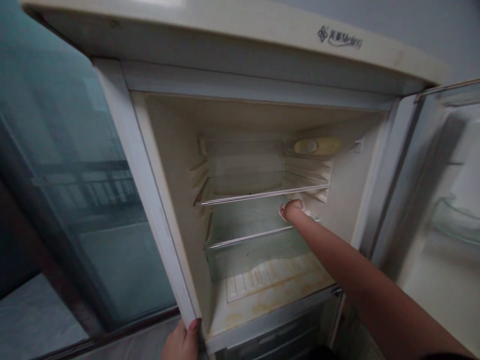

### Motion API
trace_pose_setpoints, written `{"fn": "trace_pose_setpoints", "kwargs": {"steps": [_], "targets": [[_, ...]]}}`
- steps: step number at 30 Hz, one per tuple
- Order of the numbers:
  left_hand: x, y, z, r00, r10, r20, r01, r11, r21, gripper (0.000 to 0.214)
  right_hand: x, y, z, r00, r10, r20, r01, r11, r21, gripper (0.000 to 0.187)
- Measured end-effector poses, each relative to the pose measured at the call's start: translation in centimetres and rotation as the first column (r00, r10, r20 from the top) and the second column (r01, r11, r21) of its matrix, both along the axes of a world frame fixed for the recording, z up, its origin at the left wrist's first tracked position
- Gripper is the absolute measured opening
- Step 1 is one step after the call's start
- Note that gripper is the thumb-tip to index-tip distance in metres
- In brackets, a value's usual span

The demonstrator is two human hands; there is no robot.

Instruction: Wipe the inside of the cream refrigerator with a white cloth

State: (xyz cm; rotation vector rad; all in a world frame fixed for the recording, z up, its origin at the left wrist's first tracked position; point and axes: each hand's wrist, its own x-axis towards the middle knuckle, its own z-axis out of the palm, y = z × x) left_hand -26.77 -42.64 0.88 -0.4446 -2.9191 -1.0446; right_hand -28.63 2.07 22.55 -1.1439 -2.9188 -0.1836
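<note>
An opened fridge (165,200) stands in front of me, with stains on its bottom panel (277,290). My right hand (293,207) reaches deep inside, above the middle glass shelf (243,225) and below the upper glass shelf (258,190). It is closed on a white cloth (282,212), of which only small parts show around the fingers. At the lower left, my left hand (182,342) grips the fridge's front left edge, its thumb against the frame and its other fingers partly hidden.
The fridge door (423,210) is swung out on the right, with a clear door rack (457,220). A yellowed light cover (317,146) sits on the upper right inner wall. To the left is a glass window (123,270) with a dark frame.
</note>
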Motion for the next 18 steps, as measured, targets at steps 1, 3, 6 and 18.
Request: {"fn": "trace_pose_setpoints", "kwargs": {"steps": [1,3,6,18], "targets": [[-0.1,0.0,-0.1,1.0,0.001,-0.008,-0.001,1.0,-0.004,0.063,0.3,-0.3,0.1,1.0,0.006,0.001,-0.006,1.0,-0.008,0.043],[-0.3,0.0,-0.2,1.0,-0.01,-0.026,0.01,1.0,0.001,0.061,1.2,-0.8,0.1,0.999,0.031,-0.011,-0.031,0.999,-0.018,0.046],[-0.4,0.1,-0.3,0.999,-0.026,-0.043,0.027,0.999,0.023,0.059,3.1,-0.8,-0.2,0.988,0.134,-0.076,-0.136,0.99,-0.023,0.057],[-0.2,0.5,-0.5,0.994,0.011,-0.105,-0.009,1.0,0.017,0.06,4.2,-2.2,-1.3,0.946,0.262,-0.191,-0.284,0.954,-0.098,0.072]]}}
